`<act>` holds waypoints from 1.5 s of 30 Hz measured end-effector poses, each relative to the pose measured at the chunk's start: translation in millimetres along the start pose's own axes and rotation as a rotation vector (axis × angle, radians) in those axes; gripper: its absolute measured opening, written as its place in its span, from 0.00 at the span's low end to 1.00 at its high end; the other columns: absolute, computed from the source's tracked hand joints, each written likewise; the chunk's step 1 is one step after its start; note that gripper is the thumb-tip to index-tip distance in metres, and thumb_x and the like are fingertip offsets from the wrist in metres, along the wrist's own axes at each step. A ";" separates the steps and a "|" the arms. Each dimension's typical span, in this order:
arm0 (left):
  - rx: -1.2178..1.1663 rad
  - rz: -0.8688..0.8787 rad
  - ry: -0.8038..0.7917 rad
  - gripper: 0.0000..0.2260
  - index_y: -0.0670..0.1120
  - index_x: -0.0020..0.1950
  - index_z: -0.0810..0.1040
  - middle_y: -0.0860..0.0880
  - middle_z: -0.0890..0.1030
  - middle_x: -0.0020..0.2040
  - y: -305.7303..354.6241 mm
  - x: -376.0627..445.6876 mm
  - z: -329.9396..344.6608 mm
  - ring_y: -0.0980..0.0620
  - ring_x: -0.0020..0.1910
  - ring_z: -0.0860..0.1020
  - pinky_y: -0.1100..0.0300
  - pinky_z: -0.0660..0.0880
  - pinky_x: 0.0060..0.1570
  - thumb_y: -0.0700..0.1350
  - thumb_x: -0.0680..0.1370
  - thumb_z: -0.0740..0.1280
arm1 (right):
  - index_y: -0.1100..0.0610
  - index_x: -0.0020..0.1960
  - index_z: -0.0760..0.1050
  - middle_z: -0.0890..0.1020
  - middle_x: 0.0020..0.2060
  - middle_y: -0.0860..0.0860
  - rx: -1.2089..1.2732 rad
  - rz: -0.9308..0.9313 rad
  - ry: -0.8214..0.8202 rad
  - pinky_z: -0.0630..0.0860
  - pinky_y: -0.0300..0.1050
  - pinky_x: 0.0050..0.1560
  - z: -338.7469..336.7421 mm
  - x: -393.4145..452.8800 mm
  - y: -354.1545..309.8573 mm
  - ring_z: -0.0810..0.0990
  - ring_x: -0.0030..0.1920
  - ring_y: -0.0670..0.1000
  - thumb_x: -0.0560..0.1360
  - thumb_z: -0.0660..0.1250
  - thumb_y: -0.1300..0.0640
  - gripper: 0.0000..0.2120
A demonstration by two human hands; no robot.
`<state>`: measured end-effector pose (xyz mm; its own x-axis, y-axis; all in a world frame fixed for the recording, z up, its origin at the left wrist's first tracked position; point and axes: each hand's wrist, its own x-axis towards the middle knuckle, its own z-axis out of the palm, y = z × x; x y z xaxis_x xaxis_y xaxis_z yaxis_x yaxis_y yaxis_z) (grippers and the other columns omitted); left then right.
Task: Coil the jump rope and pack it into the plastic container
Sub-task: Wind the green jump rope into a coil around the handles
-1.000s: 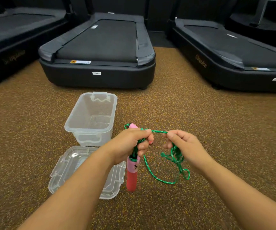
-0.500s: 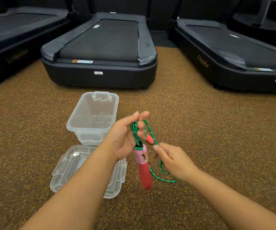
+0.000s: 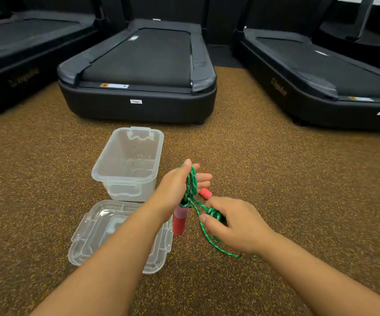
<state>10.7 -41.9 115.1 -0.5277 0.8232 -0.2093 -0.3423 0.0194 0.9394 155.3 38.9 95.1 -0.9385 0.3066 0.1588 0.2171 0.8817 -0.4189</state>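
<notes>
The green braided jump rope (image 3: 191, 185) is wound in loops over my left hand (image 3: 177, 190). One pink and red handle (image 3: 180, 218) hangs straight down below that hand. The red end of the other handle (image 3: 205, 193) pokes out behind its fingers. My right hand (image 3: 234, 224) pinches a bunched section of the rope just right of the hanging handle, and a loose loop trails under my right wrist. The clear plastic container (image 3: 107, 173) stands open on the floor to the left of my left hand.
The container's clear lid (image 3: 100, 231) lies flat on the speckled brown floor, partly under my left forearm. Three black treadmill decks stand behind: one straight ahead (image 3: 138, 103), one at the left (image 3: 13, 85), one at the right (image 3: 335, 106).
My left hand has turned palm-inward with more rope wound over it. My right hand has dropped lower and closer to the hanging handle, drawing the loose loop in.
</notes>
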 end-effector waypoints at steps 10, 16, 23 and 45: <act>0.629 -0.162 -0.361 0.14 0.42 0.46 0.76 0.46 0.81 0.33 5.5 -17.7 6.3 0.52 0.33 0.79 0.63 0.73 0.38 0.50 0.80 0.59 | 0.54 0.40 0.75 0.74 0.30 0.48 0.505 0.234 0.275 0.66 0.42 0.33 -17.4 9.0 17.2 0.68 0.30 0.42 0.77 0.63 0.55 0.08; 0.572 -0.167 -0.527 0.05 0.45 0.43 0.73 0.50 0.79 0.35 5.3 -18.8 2.9 0.56 0.35 0.78 0.65 0.75 0.42 0.38 0.78 0.63 | 0.54 0.45 0.78 0.75 0.31 0.42 0.655 0.289 0.329 0.67 0.38 0.35 -9.5 11.5 25.4 0.70 0.30 0.38 0.79 0.62 0.56 0.07; 0.600 -0.121 -0.406 0.10 0.44 0.38 0.75 0.47 0.78 0.35 -1.6 -11.4 -0.3 0.54 0.35 0.78 0.53 0.75 0.54 0.44 0.78 0.63 | 0.48 0.44 0.79 0.82 0.38 0.41 0.656 0.294 0.351 0.75 0.46 0.47 -10.9 13.3 28.4 0.78 0.40 0.41 0.77 0.64 0.55 0.07; 0.600 -0.110 -0.302 0.09 0.44 0.40 0.73 0.51 0.77 0.33 9.0 -10.1 -4.8 0.54 0.35 0.77 0.59 0.72 0.45 0.46 0.79 0.61 | 0.45 0.44 0.80 0.81 0.45 0.39 0.303 0.021 0.411 0.73 0.47 0.53 -18.0 11.0 28.7 0.78 0.51 0.44 0.64 0.71 0.39 0.13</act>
<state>9.1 -52.8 124.4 -0.2445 0.9190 -0.3092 0.1546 0.3517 0.9233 156.0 74.0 100.9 -0.7383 0.4925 0.4608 0.0901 0.7491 -0.6563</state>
